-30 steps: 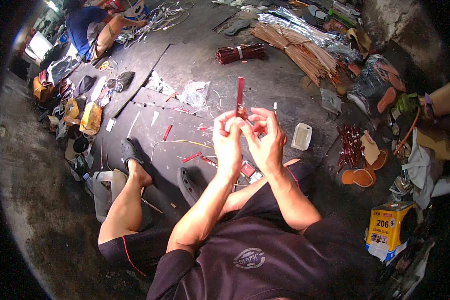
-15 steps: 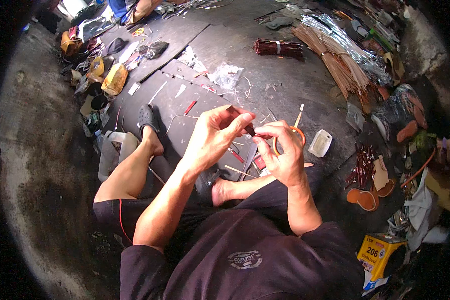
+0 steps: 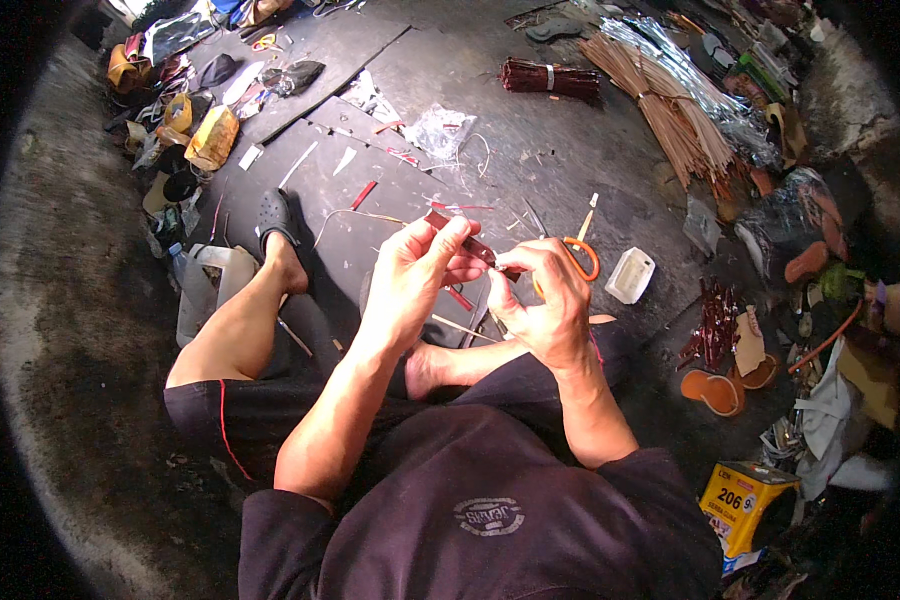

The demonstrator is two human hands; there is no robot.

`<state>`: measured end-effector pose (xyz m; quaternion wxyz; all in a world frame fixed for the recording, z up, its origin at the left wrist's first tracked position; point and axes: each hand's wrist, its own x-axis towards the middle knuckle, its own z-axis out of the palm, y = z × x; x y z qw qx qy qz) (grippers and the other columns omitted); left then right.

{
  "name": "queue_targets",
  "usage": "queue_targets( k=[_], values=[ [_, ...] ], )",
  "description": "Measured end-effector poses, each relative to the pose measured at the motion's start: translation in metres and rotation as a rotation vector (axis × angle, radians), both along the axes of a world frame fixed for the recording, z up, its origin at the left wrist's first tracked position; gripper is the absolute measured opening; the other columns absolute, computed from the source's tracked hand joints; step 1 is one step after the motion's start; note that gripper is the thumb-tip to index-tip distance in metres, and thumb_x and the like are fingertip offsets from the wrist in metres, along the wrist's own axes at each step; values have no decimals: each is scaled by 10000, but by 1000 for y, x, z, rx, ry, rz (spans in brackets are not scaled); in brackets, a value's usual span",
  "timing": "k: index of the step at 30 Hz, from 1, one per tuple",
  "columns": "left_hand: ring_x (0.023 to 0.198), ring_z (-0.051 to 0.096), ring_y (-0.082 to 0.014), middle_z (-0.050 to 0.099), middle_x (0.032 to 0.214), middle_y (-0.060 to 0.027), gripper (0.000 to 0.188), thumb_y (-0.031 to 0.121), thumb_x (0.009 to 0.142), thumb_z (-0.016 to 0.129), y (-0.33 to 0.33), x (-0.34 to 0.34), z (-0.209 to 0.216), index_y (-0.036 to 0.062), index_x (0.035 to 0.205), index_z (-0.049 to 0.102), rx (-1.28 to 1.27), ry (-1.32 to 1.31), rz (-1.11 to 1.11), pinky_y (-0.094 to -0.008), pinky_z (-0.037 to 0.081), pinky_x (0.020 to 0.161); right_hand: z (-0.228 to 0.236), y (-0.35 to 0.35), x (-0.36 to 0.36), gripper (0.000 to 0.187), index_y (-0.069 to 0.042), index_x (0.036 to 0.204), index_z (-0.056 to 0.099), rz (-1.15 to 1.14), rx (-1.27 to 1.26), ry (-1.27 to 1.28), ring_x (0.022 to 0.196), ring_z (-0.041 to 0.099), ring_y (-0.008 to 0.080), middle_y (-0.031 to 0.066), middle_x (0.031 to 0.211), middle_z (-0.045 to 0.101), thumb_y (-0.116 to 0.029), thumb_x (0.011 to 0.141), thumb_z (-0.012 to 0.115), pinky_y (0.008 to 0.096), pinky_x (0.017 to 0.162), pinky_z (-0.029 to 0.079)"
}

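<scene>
Over my crossed legs, a short dark-red strip [image 3: 478, 248], glossy and leather-like, runs between my two hands. My left hand [image 3: 410, 275] grips its upper left part between thumb and fingers. At its lower right end my right hand [image 3: 547, 300] is closed in a pinch, with thumb and forefinger on the tip. Whether the right fingers hold anything else small is hidden. Just beyond the right hand lie scissors with orange handles [image 3: 583, 260], partly covered by that hand.
A white plastic tub [image 3: 631, 276] sits right of the scissors. Bundles of dark-red strips [image 3: 550, 78] and brown strips [image 3: 660, 105] lie farther off. At right are sandal pieces [image 3: 712, 393] and a yellow tin [image 3: 745, 508]; at left, a translucent jug [image 3: 215, 290].
The strip has turned so that more of its red face shows, and it reaches out past both sides of the left fingers. The whole view has shifted slightly.
</scene>
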<state>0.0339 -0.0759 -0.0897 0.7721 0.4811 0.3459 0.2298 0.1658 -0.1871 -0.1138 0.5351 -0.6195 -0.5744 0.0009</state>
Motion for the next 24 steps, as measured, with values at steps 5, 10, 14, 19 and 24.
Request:
queue_targets(
  k=[5, 10, 14, 19, 24],
  values=[
    [756, 666, -128, 678, 885, -64, 310, 297, 980, 615, 0, 0, -3, -5, 1041, 643, 16, 9, 9, -283, 559, 744, 4, 1, 10, 252, -60, 946, 598, 100, -24, -30, 792, 638, 255, 79, 871, 622, -14, 744, 742, 364, 677, 510],
    [748, 668, -130, 695, 895, -89, 286, 288, 971, 631, 0, 1, 1, 3, 952, 647, 45, 29, 6, -286, 563, 728, 10, 1, 14, 256, -26, 922, 600, 153, -78, -42, 780, 651, 234, 88, 855, 638, 18, 718, 749, 342, 689, 529],
    [744, 679, -111, 705, 850, -73, 255, 255, 968, 639, 1, 2, -1, 6, 924, 663, 57, 30, 2, -257, 566, 702, 13, 1, 15, 243, -49, 917, 608, 187, -110, -10, 779, 644, 246, 81, 859, 625, 2, 727, 750, 354, 677, 518],
    [736, 674, -102, 709, 836, -67, 258, 264, 956, 657, 0, 2, -4, 13, 898, 670, 116, 39, -17, -255, 561, 703, 13, -1, 16, 239, -27, 919, 625, 197, -158, -14, 774, 655, 229, 85, 863, 644, 24, 720, 748, 334, 689, 534],
    [724, 669, -105, 709, 802, -61, 270, 268, 941, 676, -1, 2, 3, 2, 901, 689, 257, 117, -26, -260, 547, 682, 16, -2, 15, 212, -52, 907, 613, 193, -208, -30, 762, 645, 246, 80, 847, 623, -12, 742, 741, 356, 657, 515]
  ],
)
